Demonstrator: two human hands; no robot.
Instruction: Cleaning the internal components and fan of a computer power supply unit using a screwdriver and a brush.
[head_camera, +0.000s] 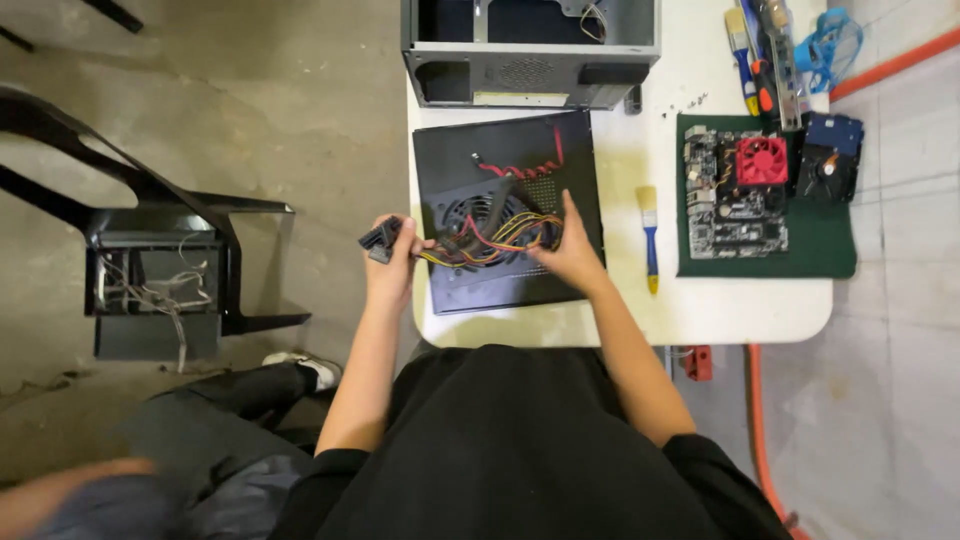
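Observation:
A black power supply unit with a round fan grille (462, 215) lies on a black metal case panel (510, 150) on the white table (700, 310). A bundle of yellow, red and black cables (495, 240) runs across it. My left hand (392, 265) is at the table's left edge, closed around a black cable connector (380, 240). My right hand (568, 250) rests on the cable bundle at the unit's right side, fingers in the wires.
An open grey computer case (530, 45) stands at the table's far edge. A blue-handled brush (649, 235) lies right of the panel. A green mat (830, 245) carries a motherboard with a red fan (762, 160) and a hard drive (828, 165). Tools lie at far right. Another computer case sits on the floor at left (150, 290).

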